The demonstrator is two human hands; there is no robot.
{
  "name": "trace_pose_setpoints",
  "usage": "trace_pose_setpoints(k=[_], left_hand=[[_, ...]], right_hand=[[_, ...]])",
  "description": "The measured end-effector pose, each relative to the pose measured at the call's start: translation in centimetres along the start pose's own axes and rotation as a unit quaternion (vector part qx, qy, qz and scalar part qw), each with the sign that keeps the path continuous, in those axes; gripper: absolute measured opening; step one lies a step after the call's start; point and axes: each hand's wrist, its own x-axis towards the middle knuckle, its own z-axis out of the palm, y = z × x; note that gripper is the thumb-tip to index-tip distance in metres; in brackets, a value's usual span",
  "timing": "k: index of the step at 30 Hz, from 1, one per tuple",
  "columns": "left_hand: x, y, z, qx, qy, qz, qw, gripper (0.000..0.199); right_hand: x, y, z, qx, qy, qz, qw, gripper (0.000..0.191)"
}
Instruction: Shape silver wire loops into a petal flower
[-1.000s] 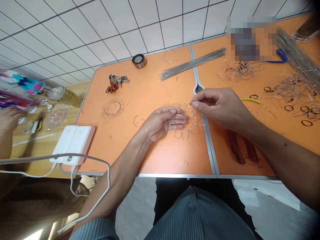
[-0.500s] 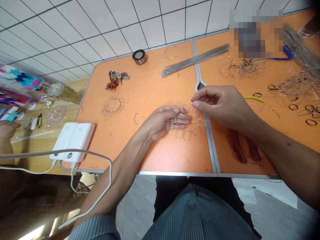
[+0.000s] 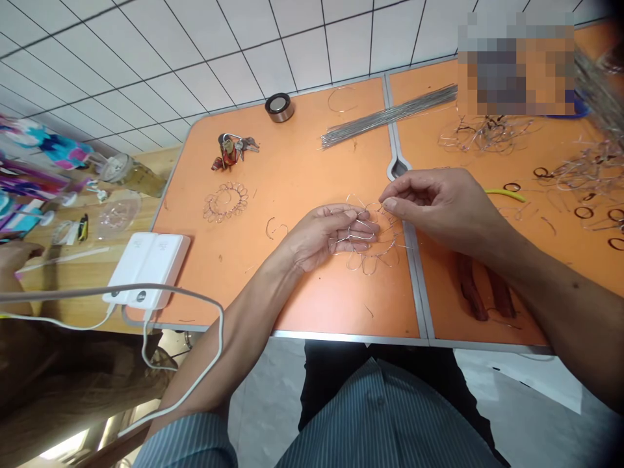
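Observation:
My left hand (image 3: 336, 235) lies palm up on the orange table, its thumb and fingers closed on a ring of thin looped wire (image 3: 369, 262). The wire loops spread over the fingers and out to the right of them. Just right of that, my right hand (image 3: 426, 198) pinches with thumb and forefinger at the ring's upper right edge; the bit of wire between the fingertips is too fine to make out fully. A second looped wire ring (image 3: 225, 201) lies to the left. A small curved wire (image 3: 277, 229) is beside my left wrist.
Straight wires (image 3: 385, 118) lie in a bundle behind my hands. Also there are keys (image 3: 235, 149), a tape roll (image 3: 279, 107), red-handled pliers (image 3: 472, 289), wire tangles (image 3: 487, 133), and white power banks (image 3: 149, 268) with a cable across my left forearm. Another person's hand (image 3: 19, 250) shows at far left.
The whole view has shifted slightly, with the table's things a little further right. Both hands keep nearly the same pose around the wire ring.

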Motion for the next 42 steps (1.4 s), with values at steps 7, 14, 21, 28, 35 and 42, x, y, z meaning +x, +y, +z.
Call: trace_pose_setpoints(k=[7,14,21,28,35,42], left_hand=[[-0.1,0.4,0.0,-0.01,0.015,0.002,1.0,0.017],[-0.2,1.1,-0.1,-0.045,0.04,0.021,0.998,0.02],[0.0,1.3,-0.3,-0.089,0.071,0.039,0.993,0.017],[-0.1,1.6,-0.5,-0.125,0.062,0.047,0.989,0.015],[-0.1,1.5,-0.2,-0.121,0.055,0.048,0.99,0.018],[-0.3,1.5,0.4,-0.111,0.053,0.045,0.991,0.025]], right_hand=[[0.1,0.3,-0.3,0.002,0.011,-0.023,1.0,0.02],[0.2,0.3,-0.8,0.001,0.056,0.018,0.998,0.015],[0.4,0.0,-1.1,-0.018,0.052,0.065,0.996,0.019],[0.7,0.7,-0.6,0.089,0.019,0.182,0.979,0.026],[1.2,0.7,0.2,0.277,-0.047,0.305,0.91,0.042],[1.2,0.0,-0.1,0.324,-0.044,0.311,0.892,0.039]])
